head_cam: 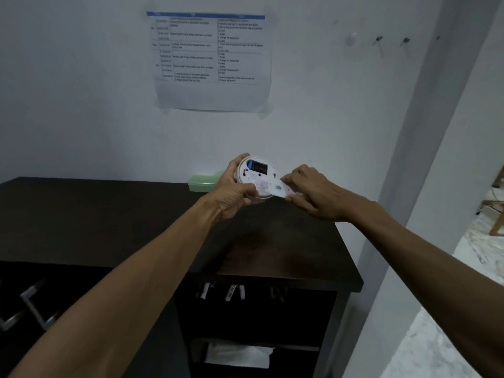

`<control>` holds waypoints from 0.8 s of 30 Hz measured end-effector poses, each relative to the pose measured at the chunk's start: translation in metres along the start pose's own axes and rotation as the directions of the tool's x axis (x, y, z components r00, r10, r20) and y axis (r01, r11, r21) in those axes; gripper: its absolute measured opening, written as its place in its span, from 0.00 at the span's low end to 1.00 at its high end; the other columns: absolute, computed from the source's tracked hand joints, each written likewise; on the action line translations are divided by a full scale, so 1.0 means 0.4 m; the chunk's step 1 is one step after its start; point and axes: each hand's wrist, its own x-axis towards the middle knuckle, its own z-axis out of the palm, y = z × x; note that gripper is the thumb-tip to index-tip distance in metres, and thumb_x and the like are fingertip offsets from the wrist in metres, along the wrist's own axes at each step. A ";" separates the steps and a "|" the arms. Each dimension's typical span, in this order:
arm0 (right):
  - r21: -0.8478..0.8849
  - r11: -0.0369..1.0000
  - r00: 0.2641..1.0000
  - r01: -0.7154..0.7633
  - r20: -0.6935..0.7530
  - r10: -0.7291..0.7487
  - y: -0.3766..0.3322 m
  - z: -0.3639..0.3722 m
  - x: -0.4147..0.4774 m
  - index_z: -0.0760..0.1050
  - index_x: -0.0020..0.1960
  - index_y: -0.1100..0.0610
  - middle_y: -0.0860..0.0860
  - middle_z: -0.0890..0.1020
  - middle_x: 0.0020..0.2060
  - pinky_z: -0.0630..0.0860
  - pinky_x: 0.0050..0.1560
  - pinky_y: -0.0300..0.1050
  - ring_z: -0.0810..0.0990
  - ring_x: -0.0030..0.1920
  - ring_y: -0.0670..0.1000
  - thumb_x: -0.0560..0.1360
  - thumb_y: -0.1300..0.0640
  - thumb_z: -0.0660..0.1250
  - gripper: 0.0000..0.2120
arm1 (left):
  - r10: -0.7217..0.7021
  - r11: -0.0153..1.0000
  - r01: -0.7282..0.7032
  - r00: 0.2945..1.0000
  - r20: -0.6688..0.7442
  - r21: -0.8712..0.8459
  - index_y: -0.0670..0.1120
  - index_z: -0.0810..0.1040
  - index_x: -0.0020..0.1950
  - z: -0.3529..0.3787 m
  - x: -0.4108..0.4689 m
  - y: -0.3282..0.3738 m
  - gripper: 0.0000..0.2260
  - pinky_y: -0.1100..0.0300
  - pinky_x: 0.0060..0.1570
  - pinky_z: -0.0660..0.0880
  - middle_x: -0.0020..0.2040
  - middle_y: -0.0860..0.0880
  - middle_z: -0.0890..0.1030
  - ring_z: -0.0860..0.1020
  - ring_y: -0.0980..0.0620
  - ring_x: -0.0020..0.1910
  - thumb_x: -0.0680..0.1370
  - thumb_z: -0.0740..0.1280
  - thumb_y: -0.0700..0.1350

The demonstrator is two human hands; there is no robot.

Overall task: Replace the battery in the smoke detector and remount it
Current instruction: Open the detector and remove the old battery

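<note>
A round white smoke detector is held in the air above the dark cabinet top, its back side facing me. A blue battery sits in the open compartment near its upper edge. My left hand grips the detector by its left rim. My right hand pinches a flat white plastic piece, likely the mounting plate or cover, at the detector's lower right edge; it touches the detector.
A dark wooden cabinet stands below, with a pale green box at its back against the wall. A printed sheet is taped to the wall. Small hooks sit at the upper right. A white wall corner rises at right.
</note>
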 end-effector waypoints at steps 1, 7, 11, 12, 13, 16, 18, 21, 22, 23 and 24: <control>0.012 1.000 1.000 0.003 0.025 -0.004 -0.004 0.008 -0.009 0.69 0.69 0.56 0.56 0.73 0.58 0.71 0.56 0.52 0.70 0.54 0.54 0.80 0.46 0.58 0.22 | 0.011 1.000 -0.011 1.000 -0.029 0.003 0.53 0.70 0.71 -0.004 0.005 0.001 0.41 0.39 0.47 0.82 0.68 0.41 0.70 0.72 0.34 0.65 0.67 0.61 0.18; 0.085 0.996 0.987 -0.001 0.158 -0.013 -0.039 0.048 -0.053 0.71 0.67 0.54 0.52 0.73 0.59 0.73 0.59 0.49 0.71 0.56 0.50 0.79 0.46 0.62 0.19 | 0.044 0.999 -0.047 0.991 -0.124 -0.024 0.52 0.69 0.71 -0.011 0.017 0.020 0.39 0.37 0.49 0.81 0.68 0.43 0.69 0.72 0.35 0.65 0.69 0.62 0.19; 0.091 0.996 0.963 -0.017 0.269 -0.008 -0.056 0.063 -0.066 0.70 0.70 0.51 0.50 0.72 0.60 0.73 0.61 0.47 0.71 0.59 0.49 0.79 0.45 0.63 0.22 | 0.041 0.998 -0.045 0.991 -0.126 -0.031 0.53 0.70 0.71 0.000 0.022 0.022 0.38 0.35 0.51 0.80 0.68 0.42 0.69 0.72 0.34 0.65 0.69 0.62 0.19; 0.088 0.996 0.958 -0.017 0.288 -0.009 -0.056 0.067 -0.067 0.70 0.70 0.51 0.50 0.72 0.61 0.73 0.61 0.47 0.71 0.59 0.49 0.79 0.45 0.63 0.22 | 0.036 0.999 -0.040 0.992 -0.122 -0.033 0.53 0.70 0.70 0.002 0.022 0.021 0.38 0.35 0.51 0.80 0.67 0.43 0.70 0.71 0.34 0.65 0.69 0.62 0.19; 0.085 0.996 0.953 -0.021 0.304 -0.006 -0.056 0.072 -0.068 0.70 0.70 0.51 0.50 0.72 0.61 0.74 0.60 0.47 0.72 0.59 0.49 0.78 0.44 0.63 0.22 | 0.031 0.999 -0.036 0.992 -0.119 -0.035 0.53 0.70 0.69 0.003 0.023 0.020 0.38 0.35 0.52 0.80 0.67 0.43 0.70 0.71 0.34 0.65 0.69 0.62 0.19; 0.078 0.996 0.941 -0.031 0.338 0.003 -0.054 0.082 -0.070 0.70 0.71 0.51 0.50 0.72 0.61 0.74 0.59 0.48 0.72 0.59 0.49 0.79 0.44 0.62 0.23 | 0.027 0.999 -0.030 0.994 -0.106 -0.030 0.53 0.70 0.70 0.010 0.023 0.014 0.38 0.36 0.51 0.80 0.67 0.43 0.69 0.72 0.34 0.65 0.69 0.62 0.19; 0.077 0.996 0.938 -0.036 0.347 0.007 -0.054 0.084 -0.068 0.70 0.71 0.52 0.50 0.72 0.61 0.74 0.59 0.47 0.72 0.59 0.49 0.79 0.44 0.62 0.23 | 0.025 0.999 -0.028 0.994 -0.103 -0.026 0.53 0.69 0.71 0.013 0.022 0.009 0.38 0.37 0.50 0.81 0.69 0.43 0.69 0.72 0.34 0.65 0.69 0.62 0.19; 0.082 0.996 0.937 -0.030 0.350 0.000 -0.053 0.084 -0.068 0.71 0.72 0.52 0.50 0.72 0.61 0.73 0.58 0.44 0.71 0.58 0.48 0.79 0.44 0.61 0.23 | 0.018 0.999 -0.021 0.995 -0.096 -0.031 0.53 0.69 0.72 0.017 0.021 0.007 0.38 0.37 0.50 0.81 0.69 0.43 0.68 0.72 0.34 0.64 0.70 0.62 0.20; 0.083 0.996 0.937 -0.030 0.349 -0.001 -0.052 0.084 -0.068 0.71 0.72 0.52 0.50 0.72 0.61 0.73 0.57 0.43 0.71 0.58 0.47 0.79 0.44 0.61 0.23 | 0.017 0.999 -0.020 0.996 -0.090 -0.034 0.53 0.69 0.72 0.017 0.021 0.007 0.38 0.37 0.50 0.81 0.69 0.43 0.68 0.72 0.34 0.64 0.70 0.62 0.20; 0.082 0.996 0.938 -0.028 0.347 -0.002 -0.052 0.085 -0.068 0.71 0.72 0.51 0.50 0.72 0.61 0.72 0.57 0.43 0.71 0.57 0.47 0.79 0.44 0.61 0.23 | 0.016 0.999 -0.019 0.996 -0.086 -0.036 0.53 0.68 0.72 0.017 0.021 0.006 0.38 0.38 0.49 0.82 0.69 0.43 0.68 0.73 0.35 0.64 0.70 0.62 0.19; 0.080 0.997 0.940 -0.022 0.342 -0.007 -0.053 0.084 -0.068 0.71 0.72 0.51 0.49 0.73 0.61 0.72 0.56 0.42 0.70 0.57 0.46 0.79 0.43 0.61 0.23 | 0.015 0.999 -0.019 0.996 -0.083 -0.039 0.53 0.68 0.72 0.018 0.020 0.005 0.39 0.39 0.48 0.82 0.69 0.43 0.68 0.73 0.35 0.63 0.70 0.62 0.19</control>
